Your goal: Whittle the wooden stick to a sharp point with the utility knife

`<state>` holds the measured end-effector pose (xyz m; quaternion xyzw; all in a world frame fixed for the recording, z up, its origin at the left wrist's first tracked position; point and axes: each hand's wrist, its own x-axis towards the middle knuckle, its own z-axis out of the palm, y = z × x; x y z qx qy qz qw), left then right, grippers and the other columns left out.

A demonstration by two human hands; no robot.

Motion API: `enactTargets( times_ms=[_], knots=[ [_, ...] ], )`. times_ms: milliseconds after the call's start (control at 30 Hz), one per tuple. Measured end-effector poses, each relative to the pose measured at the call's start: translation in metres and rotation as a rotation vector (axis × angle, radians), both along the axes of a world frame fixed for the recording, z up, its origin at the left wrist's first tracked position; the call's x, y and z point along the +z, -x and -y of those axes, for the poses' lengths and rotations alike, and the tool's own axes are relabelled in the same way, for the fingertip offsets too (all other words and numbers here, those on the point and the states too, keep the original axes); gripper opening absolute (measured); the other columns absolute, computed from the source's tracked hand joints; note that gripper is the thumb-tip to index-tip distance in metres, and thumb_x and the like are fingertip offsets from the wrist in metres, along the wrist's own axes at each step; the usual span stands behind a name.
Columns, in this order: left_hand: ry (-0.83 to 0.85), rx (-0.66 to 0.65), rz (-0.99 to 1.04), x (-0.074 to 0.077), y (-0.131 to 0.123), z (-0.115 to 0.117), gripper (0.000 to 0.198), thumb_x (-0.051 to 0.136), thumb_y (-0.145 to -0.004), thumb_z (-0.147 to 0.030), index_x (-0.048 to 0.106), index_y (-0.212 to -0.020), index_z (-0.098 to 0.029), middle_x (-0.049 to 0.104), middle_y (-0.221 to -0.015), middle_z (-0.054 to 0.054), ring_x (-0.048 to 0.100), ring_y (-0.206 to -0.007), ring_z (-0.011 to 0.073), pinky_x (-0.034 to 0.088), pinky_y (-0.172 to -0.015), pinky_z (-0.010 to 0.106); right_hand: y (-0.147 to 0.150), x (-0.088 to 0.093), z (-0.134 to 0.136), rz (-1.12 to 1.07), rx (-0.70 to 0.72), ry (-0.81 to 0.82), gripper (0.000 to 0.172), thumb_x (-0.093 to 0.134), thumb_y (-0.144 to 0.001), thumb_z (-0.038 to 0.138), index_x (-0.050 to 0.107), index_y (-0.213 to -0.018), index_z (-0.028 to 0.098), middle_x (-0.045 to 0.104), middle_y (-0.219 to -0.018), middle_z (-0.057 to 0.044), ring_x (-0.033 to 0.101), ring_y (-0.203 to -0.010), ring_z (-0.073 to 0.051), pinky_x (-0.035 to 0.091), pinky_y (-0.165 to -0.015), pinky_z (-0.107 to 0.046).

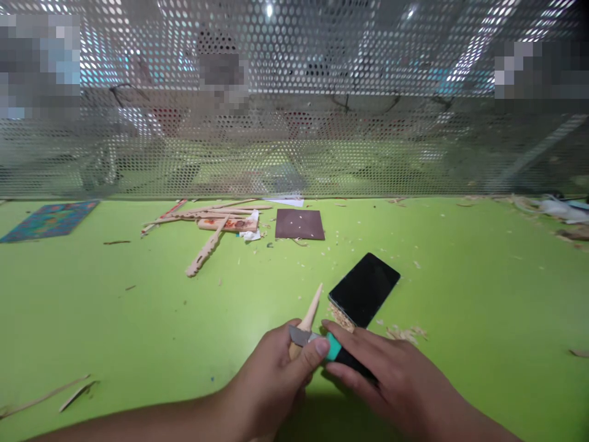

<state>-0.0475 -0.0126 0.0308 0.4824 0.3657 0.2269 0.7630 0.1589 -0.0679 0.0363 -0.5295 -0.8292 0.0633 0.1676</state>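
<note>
A pale, tapered wooden stick point(311, 309) points up and away from my left hand point(275, 374), whose fingers are wrapped round its thicker end. My right hand point(391, 374) grips a carving knife point(335, 347) with a black and teal handle. The knife's flat metal blade lies across the wood, just above my left thumb. That thumb presses near the teal collar of the handle. The lower end of the stick is hidden by my left hand. Just beyond my right fingers lies a black smartphone point(367, 288), with wood shavings point(341, 317) at its near edge.
Carved wooden sticks point(202, 252) are heaped at the back left beside a brown sandpaper sheet point(300, 224). A patterned sheet point(50, 221) lies far left. A perforated metal screen point(294, 147) rises behind the green table point(151, 331). Wood scraps point(78, 395) lie front left.
</note>
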Motion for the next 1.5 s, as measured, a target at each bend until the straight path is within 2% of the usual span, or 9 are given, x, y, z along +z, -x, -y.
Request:
enactTargets(
  times_ms=[167,333,467,600,767,967,1100,1300,1500],
  knots=[
    [0.047,0.013,-0.082,-0.002,-0.002,0.001,0.057,0.065,-0.085,-0.076,0.051,-0.083,-0.020,0.041,-0.059,-0.008,0.031,-0.047,0.0077,0.024,-0.042,0.021,0.005,-0.003,0.004,0.025,-0.031,-0.100,0.049,0.032,-0.113,0.043,0.060,-0.138,0.012,0.080,-0.101,-0.012,0.077,-0.066,-0.024,0.063,-0.056,-0.038],
    [0.062,-0.023,-0.045,-0.003,0.002,0.001,0.055,0.062,-0.089,-0.074,0.052,-0.092,-0.020,0.041,-0.060,-0.009,0.030,-0.044,0.0064,0.026,-0.037,0.018,-0.003,0.004,-0.003,0.020,-0.073,-0.219,0.045,0.036,-0.112,0.048,0.061,-0.131,0.015,0.078,-0.086,-0.007,0.073,-0.056,-0.020,0.057,-0.047,-0.031],
    [0.036,-0.058,-0.025,-0.007,0.006,0.001,0.052,0.061,-0.092,-0.071,0.047,-0.088,-0.021,0.041,-0.061,-0.009,0.032,-0.042,0.0048,0.029,-0.036,0.017,-0.019,0.006,-0.012,-0.029,-0.267,-0.090,0.043,0.038,-0.111,0.051,0.064,-0.115,0.018,0.077,-0.079,-0.006,0.071,-0.051,-0.019,0.052,-0.042,-0.027],
    [0.061,-0.066,-0.013,-0.009,0.007,0.001,0.053,0.061,-0.092,-0.071,0.045,-0.087,-0.022,0.041,-0.061,-0.010,0.031,-0.040,0.0036,0.030,-0.034,0.016,-0.025,-0.003,-0.014,0.116,-0.454,-0.082,0.061,0.028,-0.109,0.058,0.064,-0.128,0.012,0.082,-0.091,-0.015,0.077,-0.060,-0.031,0.057,-0.045,-0.038],
    [0.072,-0.047,-0.004,-0.011,0.006,0.001,0.052,0.061,-0.092,-0.071,0.045,-0.088,-0.022,0.041,-0.062,-0.010,0.028,-0.039,0.0032,0.029,-0.033,0.016,-0.016,0.001,-0.009,0.102,-0.524,0.019,0.061,0.027,-0.110,0.058,0.062,-0.134,0.014,0.082,-0.100,-0.015,0.079,-0.070,-0.034,0.059,-0.055,-0.043],
    [-0.052,-0.098,-0.067,-0.009,0.011,-0.001,0.050,0.062,-0.093,-0.068,0.052,-0.094,-0.019,0.044,-0.066,-0.006,0.038,-0.049,0.0070,0.032,-0.043,0.018,-0.012,0.015,-0.004,-0.229,-0.300,0.092,0.039,0.037,-0.110,0.052,0.061,-0.121,0.023,0.077,-0.082,-0.002,0.072,-0.058,-0.019,0.054,-0.051,-0.030],
    [-0.092,-0.134,-0.032,-0.003,0.011,-0.005,0.047,0.073,-0.089,-0.059,0.059,-0.101,-0.015,0.048,-0.075,-0.004,0.041,-0.062,0.0100,0.033,-0.054,0.021,-0.013,0.010,-0.005,-0.159,-0.087,0.039,0.041,0.036,-0.110,0.054,0.064,-0.115,0.024,0.076,-0.088,-0.004,0.075,-0.067,-0.021,0.057,-0.055,-0.031],
    [-0.099,-0.137,-0.004,0.007,0.009,-0.007,0.043,0.076,-0.088,-0.054,0.064,-0.101,-0.015,0.060,-0.087,0.001,0.050,-0.079,0.0161,0.041,-0.072,0.025,-0.010,0.005,-0.003,-0.087,-0.002,0.153,0.053,0.024,-0.110,0.058,0.065,-0.120,0.025,0.079,-0.097,-0.007,0.077,-0.075,-0.022,0.062,-0.060,-0.036],
    [-0.080,-0.114,0.003,0.001,0.009,-0.006,0.044,0.072,-0.090,-0.057,0.062,-0.101,-0.016,0.055,-0.082,-0.001,0.045,-0.068,0.0115,0.038,-0.063,0.022,-0.010,-0.005,0.000,-0.014,-0.013,0.140,0.056,0.024,-0.110,0.058,0.065,-0.129,0.025,0.080,-0.112,-0.011,0.079,-0.083,-0.026,0.066,-0.065,-0.043]
  ],
)
